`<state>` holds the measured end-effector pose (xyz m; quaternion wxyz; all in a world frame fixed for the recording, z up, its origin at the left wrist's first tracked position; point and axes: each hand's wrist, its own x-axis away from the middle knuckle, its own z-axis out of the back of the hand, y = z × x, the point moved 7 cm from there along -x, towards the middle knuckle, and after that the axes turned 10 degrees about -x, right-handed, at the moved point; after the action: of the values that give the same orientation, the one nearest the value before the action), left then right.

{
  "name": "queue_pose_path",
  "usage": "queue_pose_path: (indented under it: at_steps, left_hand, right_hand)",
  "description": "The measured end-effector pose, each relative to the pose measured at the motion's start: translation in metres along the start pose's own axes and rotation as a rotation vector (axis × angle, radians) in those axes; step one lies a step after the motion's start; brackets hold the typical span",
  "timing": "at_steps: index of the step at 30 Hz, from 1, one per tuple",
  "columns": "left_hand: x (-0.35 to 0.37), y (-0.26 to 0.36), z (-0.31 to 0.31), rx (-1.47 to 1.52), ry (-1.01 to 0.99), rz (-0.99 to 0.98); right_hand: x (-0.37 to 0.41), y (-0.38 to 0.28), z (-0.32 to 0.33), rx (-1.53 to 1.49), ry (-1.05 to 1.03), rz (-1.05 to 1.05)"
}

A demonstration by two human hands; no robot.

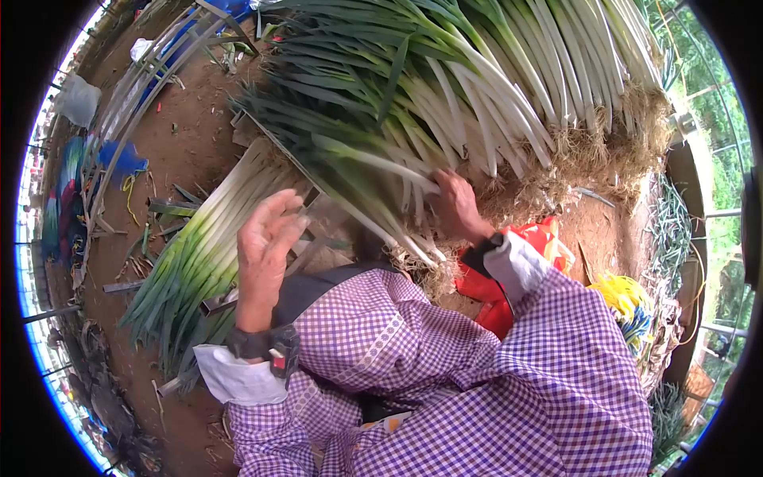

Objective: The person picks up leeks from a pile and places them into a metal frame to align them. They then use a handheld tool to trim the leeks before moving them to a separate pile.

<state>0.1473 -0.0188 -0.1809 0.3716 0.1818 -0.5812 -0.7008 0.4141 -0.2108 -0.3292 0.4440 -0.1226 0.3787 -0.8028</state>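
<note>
A large heap of green onions [509,71] lies at the top, dark leaves to the left and white stems with shaggy roots to the right. My right hand [458,205] is closed around the white end of one green onion [373,161] at the heap's near edge; the stalk is blurred. My left hand [270,238] is raised left of my knees, fingers apart and curved, holding nothing. Below and left of it, a stack of green onions with white stems [211,234] rests in a metal frame [218,304].
A red plastic bag [485,306] lies beside my right forearm. Yellow and blue ties [624,302] are farther right. Curved metal bars [119,151] stand at the upper left, over brown soil [191,135] with leaf scraps.
</note>
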Motion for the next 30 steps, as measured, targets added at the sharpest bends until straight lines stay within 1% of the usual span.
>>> queue_pose_path:
  at_steps: [1, 4, 7, 8, 11, 12, 15, 18, 22, 25, 26, 27, 29, 30]
  left_hand:
    - [-0.002, 0.003, -0.002, -0.022, -0.019, -0.025]
    - [-0.006, -0.001, 0.001, -0.008, -0.029, 0.014]
    - [-0.007, -0.004, 0.003, -0.047, -0.022, 0.014]
    - [-0.007, -0.004, 0.002, -0.053, -0.028, 0.006]
    - [-0.006, -0.002, 0.002, -0.082, -0.043, -0.013]
    - [-0.006, -0.002, 0.002, -0.097, -0.043, -0.016]
    - [-0.005, 0.001, 0.002, -0.118, -0.055, -0.025]
    - [-0.005, 0.004, 0.000, -0.143, -0.070, -0.047]
    - [-0.001, 0.006, -0.003, -0.179, -0.096, -0.065]
    - [-0.001, 0.009, -0.006, -0.211, -0.126, -0.057]
    - [0.000, 0.010, -0.007, -0.223, -0.140, -0.053]
    - [-0.001, 0.010, -0.008, -0.219, -0.142, -0.052]
    - [-0.001, 0.009, -0.009, -0.211, -0.145, -0.044]
    - [0.000, 0.008, -0.009, -0.196, -0.141, -0.040]
  right_hand:
    - [-0.013, -0.001, -0.008, 0.026, -0.015, 0.013]
    - [-0.047, 0.020, -0.035, 0.064, 0.003, 0.045]
    - [-0.062, 0.042, -0.057, 0.080, 0.082, 0.111]
    - [-0.068, 0.059, -0.070, 0.128, -0.009, 0.047]
    - [-0.071, 0.077, -0.089, 0.240, 0.150, 0.207]
    - [-0.070, 0.072, -0.084, 0.220, 0.246, 0.232]
    - [-0.081, 0.077, -0.096, 0.325, 0.034, 0.148]
    - [-0.086, 0.080, -0.104, 0.350, -0.050, 0.101]
    - [-0.099, 0.077, -0.106, 0.272, -0.503, -0.240]
    - [-0.060, 0.073, -0.124, -0.049, -0.636, -0.243]
    - [-0.046, 0.084, -0.145, -0.012, -0.655, -0.390]
    - [-0.031, 0.094, -0.163, 0.061, -0.736, -0.429]
    - [0.000, 0.123, -0.192, -0.044, -0.664, -0.471]
    - [0.011, 0.130, -0.202, -0.073, -0.605, -0.423]
